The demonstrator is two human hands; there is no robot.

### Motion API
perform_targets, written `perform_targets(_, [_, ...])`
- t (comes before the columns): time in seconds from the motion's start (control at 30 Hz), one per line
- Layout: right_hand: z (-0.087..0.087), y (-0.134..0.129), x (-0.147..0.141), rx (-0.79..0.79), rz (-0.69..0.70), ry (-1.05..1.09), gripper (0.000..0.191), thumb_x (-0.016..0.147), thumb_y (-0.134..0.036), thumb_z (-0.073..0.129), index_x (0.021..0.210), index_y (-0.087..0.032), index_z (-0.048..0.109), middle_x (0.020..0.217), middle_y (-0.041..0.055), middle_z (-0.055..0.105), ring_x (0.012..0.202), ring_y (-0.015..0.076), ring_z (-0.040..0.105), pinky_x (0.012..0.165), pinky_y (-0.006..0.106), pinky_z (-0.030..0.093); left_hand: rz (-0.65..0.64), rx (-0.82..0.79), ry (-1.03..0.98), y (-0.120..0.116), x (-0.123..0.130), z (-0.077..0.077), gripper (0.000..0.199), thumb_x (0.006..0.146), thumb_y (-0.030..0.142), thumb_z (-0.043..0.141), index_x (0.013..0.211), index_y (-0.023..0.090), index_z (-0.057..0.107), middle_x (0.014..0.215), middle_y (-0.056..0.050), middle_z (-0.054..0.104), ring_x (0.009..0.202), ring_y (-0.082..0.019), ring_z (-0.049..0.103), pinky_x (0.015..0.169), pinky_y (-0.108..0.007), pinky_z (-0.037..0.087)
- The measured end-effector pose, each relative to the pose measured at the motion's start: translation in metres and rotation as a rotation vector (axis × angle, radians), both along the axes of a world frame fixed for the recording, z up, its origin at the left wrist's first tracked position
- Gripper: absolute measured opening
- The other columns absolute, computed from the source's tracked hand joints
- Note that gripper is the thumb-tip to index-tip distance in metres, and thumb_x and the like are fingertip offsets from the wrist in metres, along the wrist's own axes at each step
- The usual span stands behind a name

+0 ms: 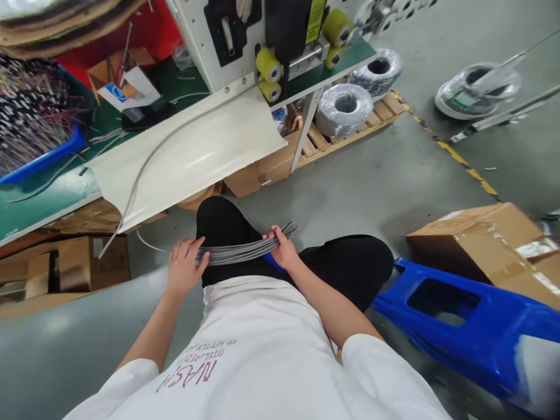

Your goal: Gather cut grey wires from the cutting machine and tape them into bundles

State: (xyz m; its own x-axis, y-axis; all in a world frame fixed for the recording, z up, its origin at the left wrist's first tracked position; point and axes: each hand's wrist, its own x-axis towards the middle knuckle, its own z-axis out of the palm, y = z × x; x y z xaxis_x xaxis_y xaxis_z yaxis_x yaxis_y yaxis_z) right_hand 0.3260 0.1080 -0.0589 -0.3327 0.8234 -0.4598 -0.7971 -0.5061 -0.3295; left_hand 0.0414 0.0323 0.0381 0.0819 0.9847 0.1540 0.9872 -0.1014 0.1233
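Observation:
A bundle of grey cables [238, 252] lies across my lap, over the black trousers. My left hand [184, 263] is closed around its left end, with a single cable poking out past the fingers. Near the other end, my right hand [281, 245] grips the bundle, and the loose cable tips fan out beyond it. Above my left hand, one long grey cable [153, 153] curves over a cream sheet [210, 143] from the machine [280, 52] with yellow-green rollers, its free end hanging off the sheet's corner.
On the green bench, a blue tray [65, 149] of cut wires and a small open box [126, 87] stand at left. Wrapped cable coils [343, 111] rest on a pallet. Cardboard boxes [485, 239] and a blue plastic stool [455, 315] are at my right.

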Motion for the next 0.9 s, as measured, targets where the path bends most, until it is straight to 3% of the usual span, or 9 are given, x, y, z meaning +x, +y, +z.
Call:
perform_targets(0.2, [-0.006, -0.001, 0.002, -0.008, 0.001, -0.01, 0.025, 0.081, -0.036, 0.074, 0.1, -0.022, 0.067, 0.076, -0.0017, 0.068, 0.087, 0.0208, 0.07, 0.083, 0.036, 0.051, 0.186, 0.066, -0.337, 0.0, -0.008, -0.048, 0.025, 0.094, 0.036, 0.042, 0.107, 0.019, 0.055, 0.102, -0.009, 0.058, 0.102, -0.025, 0.052, 0.094, -0.044, 0.044])
perform_targets(0.3, [-0.009, 0.0, 0.004, -0.034, -0.026, 0.009, 0.026, 0.078, -0.033, 0.076, 0.1, -0.02, 0.067, 0.085, 0.0011, 0.073, 0.096, 0.0224, 0.07, 0.089, 0.038, 0.05, 0.139, 0.138, -0.287, 0.006, -0.003, -0.051, 0.017, 0.092, 0.032, 0.045, 0.1, 0.02, 0.055, 0.096, -0.008, 0.059, 0.097, -0.025, 0.054, 0.09, -0.045, 0.045])
perform_targets(0.4, [-0.008, -0.001, 0.005, -0.036, -0.045, 0.03, 0.028, 0.077, -0.03, 0.077, 0.101, -0.02, 0.066, 0.088, 0.0015, 0.074, 0.098, 0.0228, 0.07, 0.093, 0.038, 0.048, -0.074, 0.23, -0.093, 0.021, 0.002, -0.028, 0.022, 0.084, 0.023, 0.056, 0.106, 0.023, 0.058, 0.1, -0.008, 0.063, 0.097, -0.026, 0.058, 0.089, -0.045, 0.046])
perform_targets(0.47, [-0.008, -0.002, 0.004, -0.031, -0.039, 0.037, 0.029, 0.077, -0.03, 0.077, 0.103, -0.02, 0.066, 0.083, 0.0005, 0.073, 0.097, 0.0235, 0.07, 0.091, 0.039, 0.049, -0.227, 0.328, 0.032, 0.04, 0.008, -0.003, 0.034, 0.077, 0.019, 0.064, 0.11, 0.026, 0.061, 0.1, -0.007, 0.066, 0.096, -0.026, 0.061, 0.089, -0.046, 0.048])
perform_targets(0.53, [-0.009, -0.003, 0.003, -0.041, -0.028, 0.038, 0.03, 0.077, -0.031, 0.077, 0.103, -0.021, 0.066, 0.079, -0.0008, 0.071, 0.093, 0.0238, 0.071, 0.088, 0.04, 0.05, -0.299, 0.431, 0.088, 0.064, 0.016, 0.027, 0.041, 0.073, 0.019, 0.068, 0.113, 0.028, 0.062, 0.099, -0.006, 0.067, 0.096, -0.027, 0.063, 0.091, -0.048, 0.049])
perform_targets(0.6, [-0.01, -0.003, 0.002, -0.047, -0.015, 0.042, 0.032, 0.076, -0.031, 0.078, 0.103, -0.02, 0.066, 0.075, -0.0019, 0.068, 0.088, 0.0227, 0.07, 0.086, 0.039, 0.05, -0.232, 0.507, 0.095, 0.092, 0.026, 0.056, 0.051, 0.073, 0.025, 0.069, 0.122, 0.03, 0.06, 0.109, -0.009, 0.065, 0.107, -0.032, 0.061, 0.095, -0.053, 0.048])
perform_targets(0.7, [-0.011, 0.0, 0.003, -0.026, 0.015, 0.043, 0.036, 0.075, -0.032, 0.078, 0.107, -0.02, 0.066, 0.068, -0.0037, 0.064, 0.082, 0.0208, 0.069, 0.081, 0.036, 0.05, -0.055, 0.519, 0.085, 0.131, 0.042, 0.09, 0.072, 0.078, 0.041, 0.067, 0.144, 0.033, 0.041, 0.143, -0.01, 0.048, 0.134, -0.038, 0.043, 0.107, -0.061, 0.04])
perform_targets(0.77, [-0.009, 0.0, 0.004, -0.015, 0.025, 0.023, 0.038, 0.075, -0.034, 0.078, 0.109, -0.021, 0.066, 0.064, -0.005, 0.061, 0.079, 0.0199, 0.068, 0.078, 0.035, 0.049, -0.018, 0.482, 0.074, 0.149, 0.049, 0.102, 0.08, 0.081, 0.049, 0.062, 0.151, 0.028, 0.03, 0.151, -0.012, 0.038, 0.139, -0.039, 0.035, 0.111, -0.062, 0.035])
perform_targets(0.9, [-0.005, 0.001, 0.007, -0.012, 0.007, -0.029, 0.039, 0.074, -0.038, 0.079, 0.108, -0.023, 0.067, 0.062, -0.006, 0.058, 0.076, 0.0182, 0.066, 0.074, 0.033, 0.049, 0.037, 0.356, 0.094, 0.165, 0.051, 0.105, 0.082, 0.084, 0.054, 0.058, 0.15, 0.014, 0.031, 0.14, -0.021, 0.047, 0.131, -0.039, 0.041, 0.109, -0.057, 0.036])
